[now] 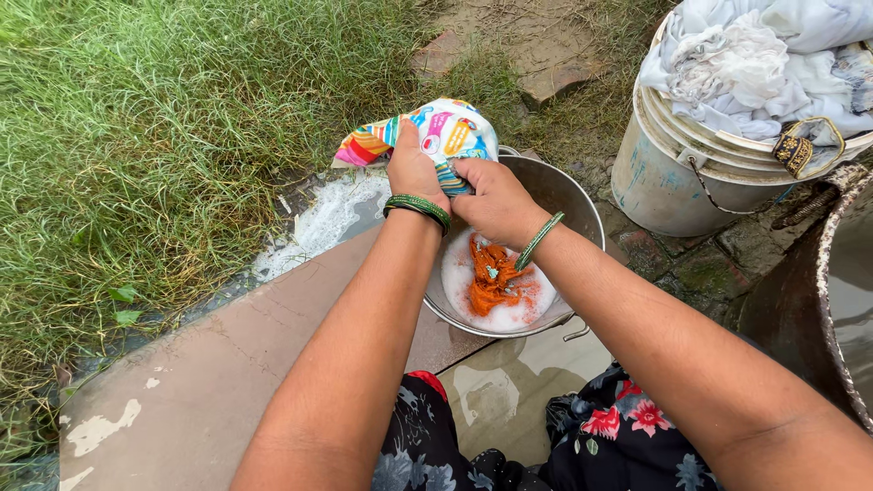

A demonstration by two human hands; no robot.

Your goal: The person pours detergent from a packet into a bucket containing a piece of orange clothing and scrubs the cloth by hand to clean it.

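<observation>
My left hand [414, 168] and my right hand [496, 200] both grip a colourful plastic packet [446, 132] held over a steel basin [568, 195]. The left hand holds its upper part, the right pinches its lower edge. Each wrist has green bangles. In the basin lies an orange cloth [494, 277] in white foamy water.
A whitish bucket [677, 173] heaped with pale wet clothes [764, 64] stands at the right. A large dark metal vessel [841, 273] fills the right edge. Tall grass [136, 136] lies left, soap foam [327, 218] beside a wet stone slab [236, 355]. Bricks [555, 77] lie beyond.
</observation>
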